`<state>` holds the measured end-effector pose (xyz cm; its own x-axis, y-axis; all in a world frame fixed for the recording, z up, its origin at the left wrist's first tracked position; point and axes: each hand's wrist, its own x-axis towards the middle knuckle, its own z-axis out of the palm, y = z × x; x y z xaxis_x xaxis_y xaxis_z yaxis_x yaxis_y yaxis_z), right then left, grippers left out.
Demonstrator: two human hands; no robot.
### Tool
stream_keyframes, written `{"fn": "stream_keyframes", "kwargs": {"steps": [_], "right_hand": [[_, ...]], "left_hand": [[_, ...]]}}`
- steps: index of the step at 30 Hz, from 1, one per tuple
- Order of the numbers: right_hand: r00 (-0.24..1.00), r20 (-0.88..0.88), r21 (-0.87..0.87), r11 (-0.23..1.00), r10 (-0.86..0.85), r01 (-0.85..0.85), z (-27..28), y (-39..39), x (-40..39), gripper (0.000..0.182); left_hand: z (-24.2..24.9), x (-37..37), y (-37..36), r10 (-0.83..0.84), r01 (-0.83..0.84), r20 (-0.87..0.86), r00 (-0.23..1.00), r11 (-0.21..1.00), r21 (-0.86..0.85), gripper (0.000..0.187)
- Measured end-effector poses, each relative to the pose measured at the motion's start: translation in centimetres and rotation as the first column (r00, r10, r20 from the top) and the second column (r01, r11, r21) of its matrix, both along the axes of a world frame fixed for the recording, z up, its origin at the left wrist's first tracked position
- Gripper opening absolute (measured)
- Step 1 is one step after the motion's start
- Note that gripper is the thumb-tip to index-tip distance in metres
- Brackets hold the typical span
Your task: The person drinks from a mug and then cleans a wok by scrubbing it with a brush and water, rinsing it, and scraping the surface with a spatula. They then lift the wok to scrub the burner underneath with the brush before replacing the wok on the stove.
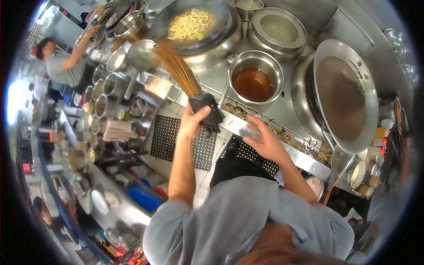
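Observation:
My left hand (191,123) is closed around the dark wrapped handle of a bamboo wok brush (180,73). The bristles point up and away, toward a wok (168,32) with noodles (190,25) in it. Over the stove's front edge, my right hand (267,142) hangs with its fingers apart and nothing in it. Just beyond the hands stands a metal pot (279,66) of reddish-brown liquid (252,84). A large wok (369,84) tilts on the right-hand burner, its inside brownish. Beside the brush lies a perforated skimmer (141,54).
Food scraps (282,132) litter the gutter along the stove front (309,161). A lidded round pot (255,37) stands at the back. Several containers (114,84) and a folded cloth (119,131) are at left. Farther left, another person (66,66) reaches over the cooking line.

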<state>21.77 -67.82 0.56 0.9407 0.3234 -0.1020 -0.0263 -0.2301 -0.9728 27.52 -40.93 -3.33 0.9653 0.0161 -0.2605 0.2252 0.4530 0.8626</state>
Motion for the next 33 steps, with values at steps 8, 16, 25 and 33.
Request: {"fn": "stream_keyframes", "kwargs": {"steps": [8, 16, 25, 33], "right_hand": [[0.936, 0.351, -0.135, 0.990, 0.001, 0.049, 3.3, -1.4, 2.4, 0.065], [0.906, 0.402, -0.241, 0.938, -0.136, 0.248, 6.2, -14.4, -3.1, 0.060], [0.805, 0.488, -0.136, 0.881, -0.338, 0.452, 7.9, -28.3, -9.5, 0.085], [0.665, 0.300, 0.304, 0.730, -0.684, 0.613, 5.8, -35.4, -11.3, 0.063]], "left_hand": [[6.2, -2.3, -9.3, -0.132, 0.175, 0.119, 0.984, 0.828, -0.533, 0.066], [5.4, -4.3, -22.2, -0.231, 0.267, 0.166, 0.959, 0.931, -0.249, 0.065], [11.9, -7.4, -39.9, -0.465, 0.511, 0.215, 0.859, 0.806, -0.297, 0.056], [12.7, -5.0, -46.6, -0.581, 0.616, 0.249, 0.775, 0.783, -0.089, 0.062]]}}
